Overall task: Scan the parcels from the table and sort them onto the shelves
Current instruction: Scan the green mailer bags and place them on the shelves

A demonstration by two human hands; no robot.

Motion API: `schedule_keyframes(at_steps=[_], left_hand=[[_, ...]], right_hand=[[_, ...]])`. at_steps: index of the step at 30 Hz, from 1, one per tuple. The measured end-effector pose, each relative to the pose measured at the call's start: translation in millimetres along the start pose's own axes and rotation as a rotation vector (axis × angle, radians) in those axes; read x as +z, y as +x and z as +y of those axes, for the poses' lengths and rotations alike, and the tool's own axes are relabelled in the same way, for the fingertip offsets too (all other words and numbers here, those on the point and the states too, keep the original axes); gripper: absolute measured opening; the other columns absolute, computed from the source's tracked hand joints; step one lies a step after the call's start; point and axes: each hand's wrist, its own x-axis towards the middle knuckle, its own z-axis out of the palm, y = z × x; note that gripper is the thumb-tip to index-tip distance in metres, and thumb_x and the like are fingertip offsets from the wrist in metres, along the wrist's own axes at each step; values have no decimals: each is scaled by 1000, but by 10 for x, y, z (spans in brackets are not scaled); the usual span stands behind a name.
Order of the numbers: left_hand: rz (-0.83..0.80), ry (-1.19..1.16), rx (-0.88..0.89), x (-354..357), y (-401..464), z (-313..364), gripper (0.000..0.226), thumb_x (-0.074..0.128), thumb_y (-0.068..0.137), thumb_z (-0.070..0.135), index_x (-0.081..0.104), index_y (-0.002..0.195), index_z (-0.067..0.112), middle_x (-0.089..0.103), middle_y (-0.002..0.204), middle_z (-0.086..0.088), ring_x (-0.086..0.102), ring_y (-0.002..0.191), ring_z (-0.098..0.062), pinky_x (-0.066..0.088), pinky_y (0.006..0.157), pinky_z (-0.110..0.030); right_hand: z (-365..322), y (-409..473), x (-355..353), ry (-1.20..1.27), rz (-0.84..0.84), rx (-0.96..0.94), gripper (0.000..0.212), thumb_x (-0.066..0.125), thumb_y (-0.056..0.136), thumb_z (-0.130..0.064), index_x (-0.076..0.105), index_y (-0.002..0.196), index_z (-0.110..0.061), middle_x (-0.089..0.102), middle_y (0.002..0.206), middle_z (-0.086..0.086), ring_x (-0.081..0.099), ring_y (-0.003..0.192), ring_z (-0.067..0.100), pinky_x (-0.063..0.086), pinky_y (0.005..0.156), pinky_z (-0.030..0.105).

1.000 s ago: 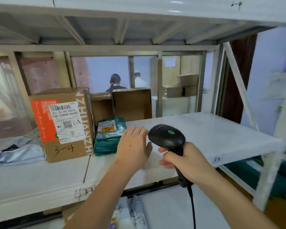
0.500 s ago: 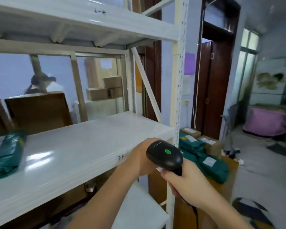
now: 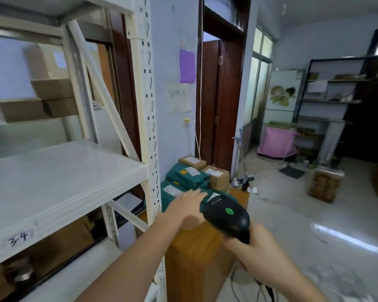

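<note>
Shelf [image 3: 70, 171]: white metal rack left of the surface; its near edge bears a handwritten tag "3-4" [image 3: 19, 237].
Surface [image 3: 196, 253]: wooden stand just right of the shelf post, carrying the parcels.
Parcels [image 3: 183, 177]: green bags with white labels and two brown boxes [image 3: 216, 177] behind them, piled on the surface; label print too blurred to read.
Scanner [image 3: 227, 216]: black, green dot on top, over the surface's near edge.
Right hand [image 3: 255, 256]: curled tight round the scanner's handle.
Left hand [image 3: 187, 203]: fingers straight, reaching over the nearest green bag; contact unclear.
Step, my judgement: pick one bag, turn its label up, aim the scanner squarely at the barcode.
Wall note [image 3: 177, 93]: handwritten, illegible.
</note>
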Motion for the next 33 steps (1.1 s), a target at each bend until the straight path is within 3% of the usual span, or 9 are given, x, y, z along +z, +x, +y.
schedule_keyframes(at_steps=[3,5,8,13,20,27,30,33], left_hand=[[-67,21,2,135,381,-11,100,42,70,65,29,162,30,27,171,-3,26,156,-30,22,128,-52],[-69,12,-8,264,650,-89,96,39,72,69,32,160,31,33,168,-2,31,152,-28,26,126,-51],[-79,-12,-11,377,1017,-209,95,38,79,71,27,163,30,27,171,0,24,157,-26,20,129,-50],[-118,-63,-20,464,1643,-362,82,47,97,56,18,167,25,16,175,-2,15,161,-25,14,131,-46],[-115,-99,-90,700,2412,-593,86,34,87,60,21,165,25,20,174,0,17,160,-22,19,130,-47],[-75,-126,-201,918,3222,-736,69,42,101,45,25,165,25,23,173,-1,20,159,-23,18,130,-45],[-42,-161,-256,1003,3480,-733,71,41,94,61,42,156,25,44,161,-1,38,150,-26,32,124,-47],[3,-179,-350,1111,3643,-783,95,22,75,79,53,146,24,56,148,-1,48,141,-26,41,117,-47]], right_hand=[[149,263,-79,-10,5,33,12,67,86,-20,60,76,-21,61,50,-10,53,48,2,42,56,24],[251,475,-108,3,3,42,9,67,84,-19,61,78,-18,58,50,-8,52,49,7,42,57,27],[404,834,-107,12,-5,73,7,67,85,-16,62,81,-17,56,47,-8,50,45,6,42,55,27],[620,1470,-164,36,7,120,6,67,83,-13,62,82,-16,55,48,-6,50,45,7,42,54,28],[881,2290,-279,19,-15,105,10,65,83,-15,60,76,-18,54,47,-7,50,47,9,42,55,28],[1322,3274,-538,-43,-117,46,7,70,83,-25,63,80,-22,62,61,-6,57,58,8,45,58,27],[1491,3706,-709,-64,-191,11,9,69,79,-28,64,83,-22,62,64,-2,56,60,9,44,58,29],[1641,4090,-798,-84,-277,-2,14,67,77,-30,62,83,-18,59,63,0,53,58,8,40,57,29]])
